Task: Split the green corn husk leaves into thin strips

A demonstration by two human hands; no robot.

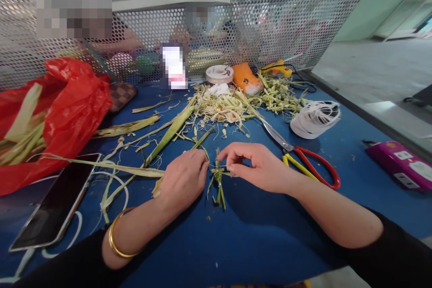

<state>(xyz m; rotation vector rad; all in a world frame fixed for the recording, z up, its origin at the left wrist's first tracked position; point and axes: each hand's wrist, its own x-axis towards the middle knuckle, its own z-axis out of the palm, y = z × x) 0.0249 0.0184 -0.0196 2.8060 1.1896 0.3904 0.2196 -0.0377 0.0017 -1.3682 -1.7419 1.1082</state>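
A small green knotted figure of leaf strips (219, 184) lies on the blue table between my hands, its loose ends pointing toward me. My left hand (185, 173), with a gold bangle on the wrist, is closed just left of it around a long pale husk strip (135, 169) that trails off to the left. Thumb and forefinger of my right hand (254, 166) curve apart at the figure's right side, touching or nearly touching its upper part. Whether anything thin sits between those fingertips is hard to make out.
Red-handled scissors (317, 166) and a white string roll (313, 119) lie right. Behind are husk scraps (222, 103), tape (219, 74) and an orange packet (246, 77). A phone (59, 202) and red bag (74, 103) sit left. Beyond the perforated screen are people.
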